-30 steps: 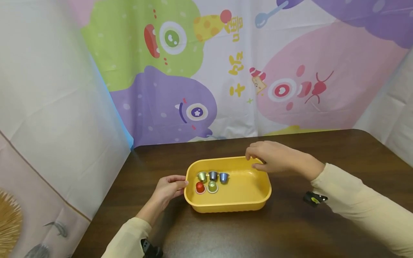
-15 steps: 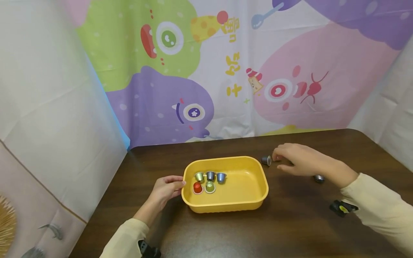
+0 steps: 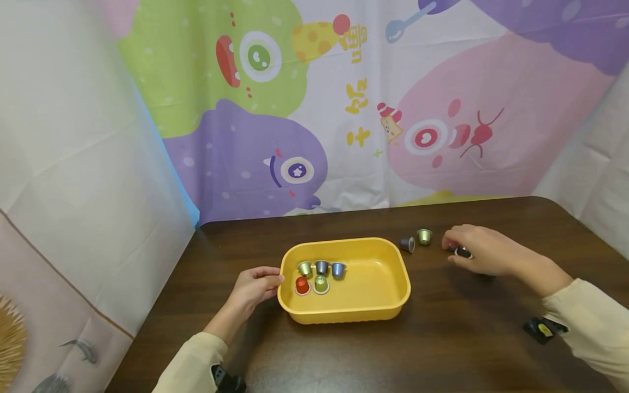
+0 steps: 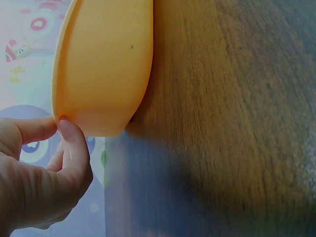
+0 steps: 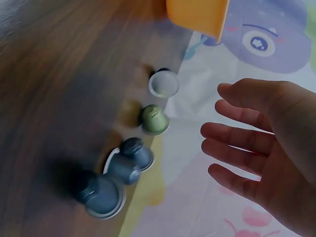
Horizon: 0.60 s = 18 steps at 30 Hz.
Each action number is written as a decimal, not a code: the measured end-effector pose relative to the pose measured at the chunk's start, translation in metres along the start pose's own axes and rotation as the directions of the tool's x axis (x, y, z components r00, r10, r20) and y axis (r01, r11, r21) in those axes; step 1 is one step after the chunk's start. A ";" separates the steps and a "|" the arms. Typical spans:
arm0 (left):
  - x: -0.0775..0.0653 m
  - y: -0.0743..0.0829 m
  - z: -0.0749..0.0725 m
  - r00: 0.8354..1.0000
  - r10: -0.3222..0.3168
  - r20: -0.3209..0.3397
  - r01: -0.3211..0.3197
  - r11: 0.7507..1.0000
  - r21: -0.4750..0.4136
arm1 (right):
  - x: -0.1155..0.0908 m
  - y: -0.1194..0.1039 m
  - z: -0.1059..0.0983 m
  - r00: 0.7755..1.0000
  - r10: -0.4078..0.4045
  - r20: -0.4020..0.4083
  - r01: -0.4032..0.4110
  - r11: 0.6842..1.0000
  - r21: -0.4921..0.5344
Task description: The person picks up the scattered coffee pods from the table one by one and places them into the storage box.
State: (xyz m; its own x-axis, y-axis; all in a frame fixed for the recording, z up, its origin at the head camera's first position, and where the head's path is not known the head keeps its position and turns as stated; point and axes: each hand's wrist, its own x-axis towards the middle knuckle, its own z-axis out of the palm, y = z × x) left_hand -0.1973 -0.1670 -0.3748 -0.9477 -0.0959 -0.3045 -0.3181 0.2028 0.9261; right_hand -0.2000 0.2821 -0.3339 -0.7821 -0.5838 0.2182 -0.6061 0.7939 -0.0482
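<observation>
My left hand (image 3: 255, 289) pinches the left end of a yellow tray (image 3: 344, 315) between thumb and fingers; the left wrist view has the thumb (image 4: 71, 133) against the rim. Inside the tray sit coffee capsules: two green, one red (image 3: 302, 285), one dark, one blue (image 3: 338, 270). To the right, my right hand (image 3: 484, 250) hovers over more capsules on the table, its fingers apart and holding nothing in the right wrist view. Below those fingers are dark capsules (image 5: 123, 168); a green capsule (image 3: 424, 236) and a dark capsule (image 3: 407, 244) lie nearer the tray.
The dark wooden table (image 3: 373, 355) extends in front of the tray. A printed cartoon curtain (image 3: 354, 174) hangs along the table's back edge, with pale cloth (image 3: 98, 136) on the left side.
My right hand has moved from above the tray's right back corner out to the right, exposing the dark and green capsules beside the tray. My left hand keeps its hold on the rim.
</observation>
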 end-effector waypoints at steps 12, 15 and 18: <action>-0.003 0.002 -0.002 1.000 0.011 0.007 -0.011 1.000 -0.002 | -0.020 0.016 0.006 0.998 0.065 -0.007 -0.066 0.998 -0.009; -0.004 0.002 -0.001 1.000 0.013 0.009 -0.013 1.000 0.001 | -0.026 0.021 0.008 0.997 0.080 -0.004 -0.080 0.997 -0.017; -0.004 0.001 -0.001 1.000 0.012 0.004 -0.012 1.000 0.005 | -0.030 0.026 0.011 0.997 0.076 -0.016 -0.077 0.997 -0.025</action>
State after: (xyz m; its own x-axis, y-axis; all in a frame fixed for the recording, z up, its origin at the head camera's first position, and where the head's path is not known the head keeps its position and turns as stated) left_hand -0.1937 -0.1675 -0.3719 -0.9516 -0.0893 -0.2940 -0.3065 0.2091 0.9286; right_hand -0.1937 0.3187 -0.3527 -0.8238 -0.5186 0.2289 -0.5404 0.8405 -0.0404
